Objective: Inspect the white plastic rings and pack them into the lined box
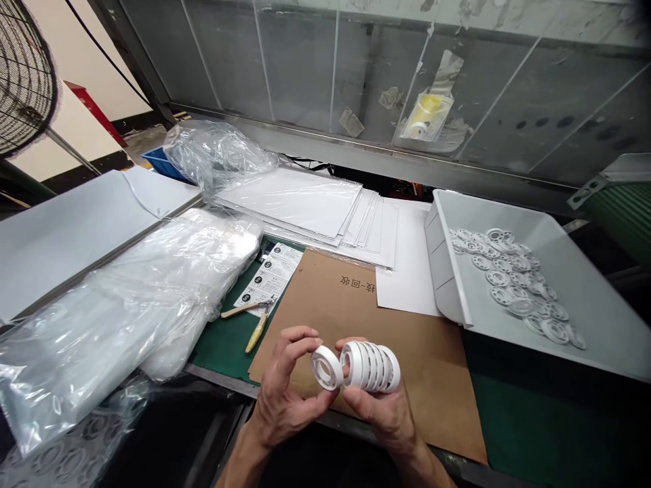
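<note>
Between the thumb and fingers of my left hand (287, 386) is a single white plastic ring (326, 368), tilted so its open centre shows. Close beside it, my right hand (384, 410) is closed around a row of several similar white rings (370, 367), lined up face to face. The single ring is at the left end of this row, with a narrow gap showing between them. Some fingers of my right hand are hidden behind the row. Both hands are above the near edge of a brown cardboard sheet (325, 298).
A grey bin (600, 298) at the right holds many white rings (519, 285). Yellow-handled pliers (257, 333) lie by a printed sheet (285, 261). Clear plastic bags (167, 285) cover the left side. White sheets (300, 203) are stacked behind; a fan (25, 81) stands far left.
</note>
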`<action>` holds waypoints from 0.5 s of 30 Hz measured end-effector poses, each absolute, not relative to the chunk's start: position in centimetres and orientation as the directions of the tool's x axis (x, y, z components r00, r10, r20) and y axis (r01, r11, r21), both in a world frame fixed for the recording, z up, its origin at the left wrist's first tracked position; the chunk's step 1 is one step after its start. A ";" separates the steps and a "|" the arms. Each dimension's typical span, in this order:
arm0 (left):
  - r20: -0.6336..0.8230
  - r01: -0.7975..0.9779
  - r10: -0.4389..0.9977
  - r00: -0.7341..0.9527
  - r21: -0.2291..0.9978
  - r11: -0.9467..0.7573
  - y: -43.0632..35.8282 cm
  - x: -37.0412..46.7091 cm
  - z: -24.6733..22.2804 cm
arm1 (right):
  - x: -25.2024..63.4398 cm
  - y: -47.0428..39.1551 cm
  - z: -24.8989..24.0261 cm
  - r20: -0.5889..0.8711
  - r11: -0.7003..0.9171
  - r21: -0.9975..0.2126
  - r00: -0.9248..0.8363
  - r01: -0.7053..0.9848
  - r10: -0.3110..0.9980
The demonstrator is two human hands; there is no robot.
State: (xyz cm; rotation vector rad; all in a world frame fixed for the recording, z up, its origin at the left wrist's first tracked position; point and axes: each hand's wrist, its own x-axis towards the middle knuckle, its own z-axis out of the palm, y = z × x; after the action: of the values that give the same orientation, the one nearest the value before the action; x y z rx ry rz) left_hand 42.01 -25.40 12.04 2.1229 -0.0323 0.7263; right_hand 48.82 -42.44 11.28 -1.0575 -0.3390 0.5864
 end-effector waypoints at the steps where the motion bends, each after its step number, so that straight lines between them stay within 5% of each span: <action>1: 0.496 -0.267 0.240 0.835 0.744 -0.612 -25.5 42.0 12.1 | 48.8 -42.5 11.4 -0.010 0.353 -0.890 0.786 -0.289 0.618; 15: 0.137 -0.007 0.373 0.917 0.944 -0.330 -24.8 41.2 12.0 | 48.8 -42.9 9.6 -0.081 0.262 -0.930 0.839 -0.258 0.538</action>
State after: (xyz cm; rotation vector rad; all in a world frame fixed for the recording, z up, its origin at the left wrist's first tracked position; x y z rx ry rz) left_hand 41.21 -24.77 12.03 1.8751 0.2696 0.3939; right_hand 48.77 -42.93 9.60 -1.1906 -0.2734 0.5475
